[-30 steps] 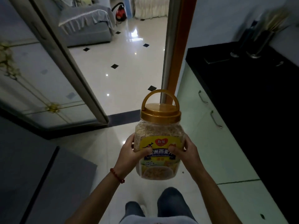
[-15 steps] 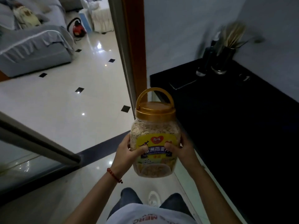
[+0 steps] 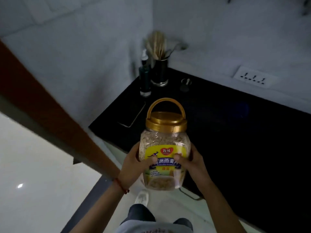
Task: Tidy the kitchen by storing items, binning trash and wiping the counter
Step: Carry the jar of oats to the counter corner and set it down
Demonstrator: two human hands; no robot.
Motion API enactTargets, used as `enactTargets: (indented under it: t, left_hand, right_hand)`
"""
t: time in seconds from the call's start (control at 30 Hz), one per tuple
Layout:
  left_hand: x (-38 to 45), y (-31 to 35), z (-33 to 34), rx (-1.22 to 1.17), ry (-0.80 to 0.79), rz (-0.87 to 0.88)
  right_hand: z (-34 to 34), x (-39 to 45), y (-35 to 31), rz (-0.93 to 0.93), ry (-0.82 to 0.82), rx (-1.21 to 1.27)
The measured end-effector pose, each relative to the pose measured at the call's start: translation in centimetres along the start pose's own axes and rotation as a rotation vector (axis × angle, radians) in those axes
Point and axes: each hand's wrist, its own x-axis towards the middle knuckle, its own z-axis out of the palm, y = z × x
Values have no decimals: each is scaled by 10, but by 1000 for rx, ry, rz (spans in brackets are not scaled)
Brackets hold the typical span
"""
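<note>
Clasping the oat jar from both sides, the left hand and right hand form one closed grip around its lower, labelled half. The jar stands upright between the palms, its gold lid and arched carry handle rising clear above the grip, its clear base showing just below the fingers. The left thumb and right thumb press on the front of the yellow label, nearly meeting at its middle, while the other fingers wrap behind, out of sight. Both forearms reach up from the bottom of the view and converge on the jar; a red bracelet circles the left wrist. Beyond the grip and to its right spreads the black desk. Far past the jar, in the desk's corner, a dark holder of chopsticks stands just beside a dark bottle. Left of the grip runs a brown door frame.
</note>
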Motion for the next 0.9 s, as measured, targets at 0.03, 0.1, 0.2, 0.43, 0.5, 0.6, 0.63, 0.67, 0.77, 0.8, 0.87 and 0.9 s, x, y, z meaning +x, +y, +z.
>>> enactTargets:
  t: [0.03,0.1,0.2,0.43,0.5,0.6,0.63,0.67,0.77,0.8,0.87,0.9]
  left_hand:
    - [14,3,-2,1,-35,-3]
    - [40,10,-6,18,-123,-4]
    - [76,20,-4,75,-260,14]
    - [138,32,15,151,-488,7]
    - [152,37,25,162,-509,8]
    - [172,39,38,144,-562,-19]
    - [178,38,40,149,-574,-28]
    - [182,36,43,157,-583,-28]
    - [193,30,50,164,-593,-29]
    - [196,27,52,162,-593,-26]
    - [204,24,57,169,-601,-15]
    - [209,24,59,184,-604,-5]
  right_hand:
    - [0,5,-2,-3,39,10]
    - [3,14,-6,-8,123,19]
    - [5,23,-8,-34,234,42]
    - [-18,44,-12,-86,382,44]
    - [-29,53,-13,-79,396,24]
    - [-45,68,-12,-68,387,35]
    - [-50,72,-11,-67,378,33]
    - [-56,76,-10,-65,366,22]
    - [-71,85,-6,-47,330,-19]
    - [-75,88,-5,-40,318,-37]
    - [-85,96,-5,-26,298,-91]
    - [-89,100,-5,-25,298,-125]
